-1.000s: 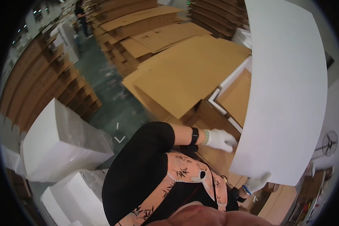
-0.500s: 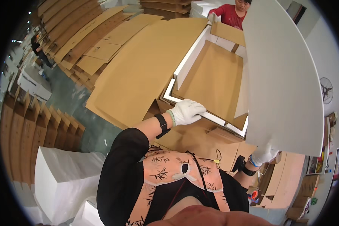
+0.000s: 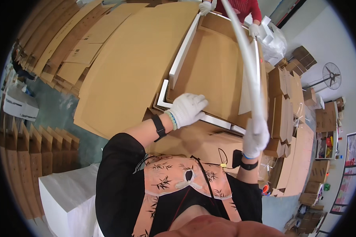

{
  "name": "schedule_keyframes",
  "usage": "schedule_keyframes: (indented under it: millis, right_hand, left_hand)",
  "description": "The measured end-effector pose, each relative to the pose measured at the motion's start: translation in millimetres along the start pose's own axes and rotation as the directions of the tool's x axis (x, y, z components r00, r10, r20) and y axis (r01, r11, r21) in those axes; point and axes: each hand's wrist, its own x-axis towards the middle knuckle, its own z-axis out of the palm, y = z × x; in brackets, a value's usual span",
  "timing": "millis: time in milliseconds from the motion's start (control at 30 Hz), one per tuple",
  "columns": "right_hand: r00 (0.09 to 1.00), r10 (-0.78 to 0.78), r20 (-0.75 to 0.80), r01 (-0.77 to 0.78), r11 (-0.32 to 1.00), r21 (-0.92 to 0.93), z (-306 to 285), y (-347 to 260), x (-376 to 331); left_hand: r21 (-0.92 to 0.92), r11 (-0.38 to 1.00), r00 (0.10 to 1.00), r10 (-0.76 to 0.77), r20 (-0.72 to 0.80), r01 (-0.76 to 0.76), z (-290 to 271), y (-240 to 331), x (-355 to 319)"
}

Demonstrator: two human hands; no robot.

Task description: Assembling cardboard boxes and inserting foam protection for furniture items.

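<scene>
A long white panel (image 3: 247,55) stands nearly edge-on to me over the right side of an open cardboard box (image 3: 209,75). My right hand (image 3: 256,138), in a white glove, is closed on the panel's near end. White foam strips (image 3: 184,49) line the box's walls, and brown cardboard covers its bottom. My left hand (image 3: 187,110), also gloved, rests over the foam at the near wall, its fingers loosely bent and reaching inward. Across the box, a person in red (image 3: 245,8) has one gloved hand (image 3: 205,8) at the far left corner and another (image 3: 254,31) by the far right side.
A large flat cardboard sheet (image 3: 134,63) lies left of the box, with stacked cardboard (image 3: 63,43) beyond it. Folded cartons (image 3: 279,110) stand to the right. A white wrapped block (image 3: 69,189) sits at lower left. A fan (image 3: 331,76) is on the right wall.
The panel has swung from showing its broad face to nearly edge-on, shifting left over the box. My right hand moved up and left with it. The other person's second hand now shows.
</scene>
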Motion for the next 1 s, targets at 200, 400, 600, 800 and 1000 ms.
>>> schedule_keyframes:
  millis: [200, 400, 600, 800, 1000]
  right_hand:
    - [0.886, -0.012, 0.463, 0.245, 0.860, -0.447, 38.2, -24.2, 11.8]
    - [0.658, 0.076, 0.749, 0.400, 0.808, -0.433, 87.8, 0.4, 14.9]
    - [-0.086, 0.120, 0.989, 0.424, 0.903, -0.073, 138.2, 52.3, 40.6]
    - [-0.317, -0.246, 0.916, 0.584, 0.711, 0.393, 201.5, 23.4, 25.5]
    - [-0.241, -0.232, 0.943, 0.583, 0.742, 0.331, 246.5, 49.9, -34.5]
  left_hand:
    - [0.068, 0.990, 0.846, -0.141, 0.515, 0.124, 6.9, -10.3, -9.2]
    - [-0.010, 0.994, 0.901, -0.098, 0.422, 0.113, 15.5, -5.0, -32.0]
    - [-0.175, 0.980, 0.930, -0.027, 0.366, 0.097, -20.9, -1.5, -38.9]
    - [-0.306, 0.924, 0.972, -0.203, 0.119, 0.230, -111.7, -9.6, -109.2]
    - [-0.112, 0.752, 0.748, -0.658, -0.088, 0.649, -187.8, -27.5, -206.1]
